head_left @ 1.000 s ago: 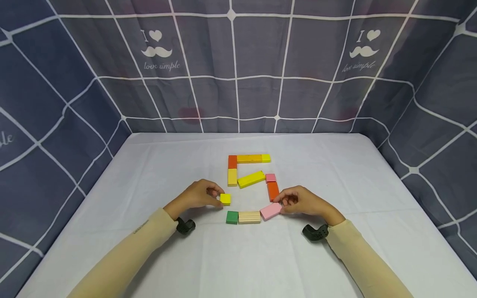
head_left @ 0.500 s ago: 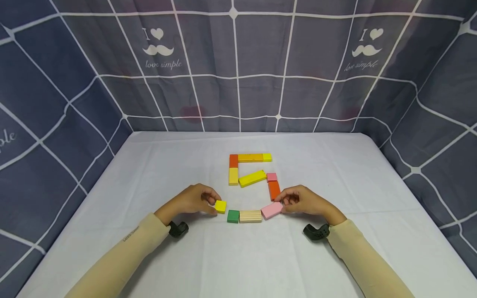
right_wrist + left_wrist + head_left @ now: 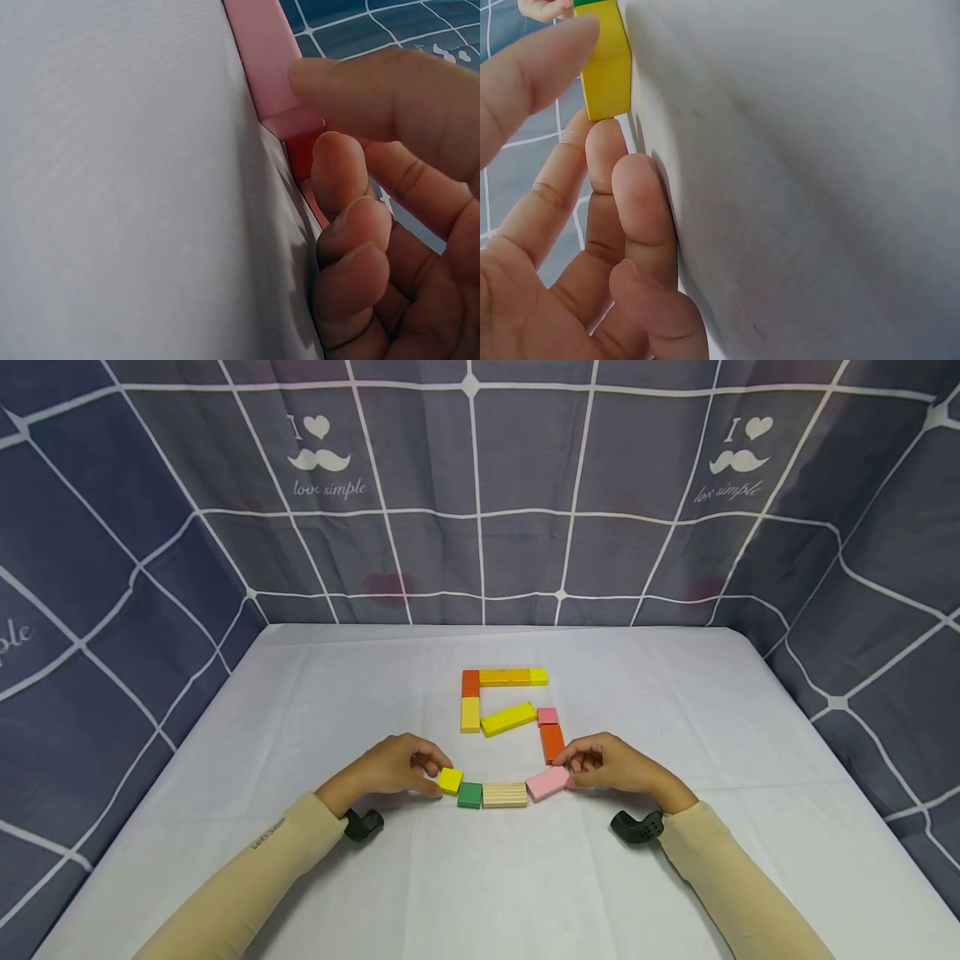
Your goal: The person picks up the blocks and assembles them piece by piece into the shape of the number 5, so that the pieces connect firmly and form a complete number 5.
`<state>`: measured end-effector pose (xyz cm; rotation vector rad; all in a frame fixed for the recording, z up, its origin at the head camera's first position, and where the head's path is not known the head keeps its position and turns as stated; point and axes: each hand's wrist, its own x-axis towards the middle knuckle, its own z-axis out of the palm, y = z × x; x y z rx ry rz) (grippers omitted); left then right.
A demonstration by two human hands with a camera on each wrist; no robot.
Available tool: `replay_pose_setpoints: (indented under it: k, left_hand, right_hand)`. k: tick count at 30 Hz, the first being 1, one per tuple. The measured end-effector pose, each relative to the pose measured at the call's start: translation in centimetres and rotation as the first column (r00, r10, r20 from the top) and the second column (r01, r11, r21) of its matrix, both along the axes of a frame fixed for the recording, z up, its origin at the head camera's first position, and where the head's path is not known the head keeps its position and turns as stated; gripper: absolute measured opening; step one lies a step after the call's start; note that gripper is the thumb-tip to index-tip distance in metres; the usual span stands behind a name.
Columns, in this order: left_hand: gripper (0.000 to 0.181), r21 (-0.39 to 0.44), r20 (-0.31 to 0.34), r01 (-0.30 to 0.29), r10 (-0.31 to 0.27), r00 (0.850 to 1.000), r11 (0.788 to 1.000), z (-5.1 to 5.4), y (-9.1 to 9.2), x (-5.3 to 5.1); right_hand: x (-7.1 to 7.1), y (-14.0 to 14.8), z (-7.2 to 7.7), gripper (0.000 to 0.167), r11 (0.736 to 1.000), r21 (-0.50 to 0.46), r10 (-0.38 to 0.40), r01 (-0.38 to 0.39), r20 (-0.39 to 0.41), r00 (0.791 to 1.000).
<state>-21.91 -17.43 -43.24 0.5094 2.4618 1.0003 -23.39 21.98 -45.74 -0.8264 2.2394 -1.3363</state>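
In the head view, my left hand [image 3: 393, 766] pinches a small yellow block [image 3: 450, 781] between thumb and fingers. That block sits tilted at the left corner of a green block [image 3: 469, 795], apparently touching it. Beside the green one lies a ribbed, natural-wood block [image 3: 505, 795]. A pink block [image 3: 547, 783] slants up from its right end, and my right hand [image 3: 613, 766] holds it at the outer end. The right wrist view shows the thumb on the pink block [image 3: 262, 64], with the other fingers curled near a red-orange block [image 3: 301, 154]. In the left wrist view, the thumb lies on the yellow block [image 3: 609, 71].
Further back, a long yellow block [image 3: 508, 720] lies slanted between a pale yellow block [image 3: 470, 716] and a small pink block [image 3: 547, 716]. A red-orange block [image 3: 470, 683] and an orange-yellow bar [image 3: 504, 677] form a corner. White cloth [image 3: 480, 877] covers the table; dark curtains surround it.
My left hand has brought the yellow block toward the front, first slightly left, then right against the green block. The right hand has stayed at the pink block.
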Motion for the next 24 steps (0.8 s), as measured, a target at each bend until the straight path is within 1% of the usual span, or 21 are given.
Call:
replay_pose_setpoints:
  k: [8, 15, 17, 19, 21, 22, 24]
  left_hand:
    - [0.034, -0.007, 0.012, 0.005, -0.005, 1.0, 1.0, 0.0, 0.1, -0.1]
    - [0.036, -0.003, 0.026, 0.002, -0.002, 1.0, 1.0, 0.1, 0.2, -0.1]
    - [0.039, 0.008, 0.033, 0.003, -0.003, 0.999, 1.0, 0.1, 0.1, -0.1]
    - [0.044, 0.03, 0.043, 0.0, -0.001, 0.999, 1.0, 0.1, -0.1, 0.0]
    - [0.048, 0.056, 0.04, -0.011, 0.009, 0.999, 0.998, 0.1, -0.4, 0.0]
    - [0.05, 0.076, 0.033, -0.017, 0.014, 0.999, 0.997, 0.1, -0.5, 0.1]
    - [0.052, 0.116, 0.009, -0.046, 0.046, 0.999, 0.992, 0.2, -0.9, 0.2]
  right_hand:
    - [0.0, 0.1, -0.2, 0.027, 1.0, -0.022, 0.01, -0.01, -0.01, 1.0]
    - [0.1, 0.1, -0.1, 0.028, 1.0, -0.017, 0.007, -0.007, -0.004, 1.0]
    - [0.0, 0.1, -0.1, 0.029, 1.0, -0.022, 0.01, -0.01, -0.003, 1.0]
    - [0.0, 0.1, -0.1, 0.03, 0.999, -0.041, 0.019, -0.019, -0.008, 1.0]
    - [0.1, 0.1, -0.1, 0.03, 0.998, -0.068, 0.016, -0.017, -0.013, 1.0]
    - [0.1, 0.1, -0.1, 0.03, 0.997, -0.081, 0.008, -0.009, -0.012, 1.0]
    - [0.2, 0.0, -0.1, 0.029, 0.995, -0.1, -0.029, 0.028, -0.009, 1.0]
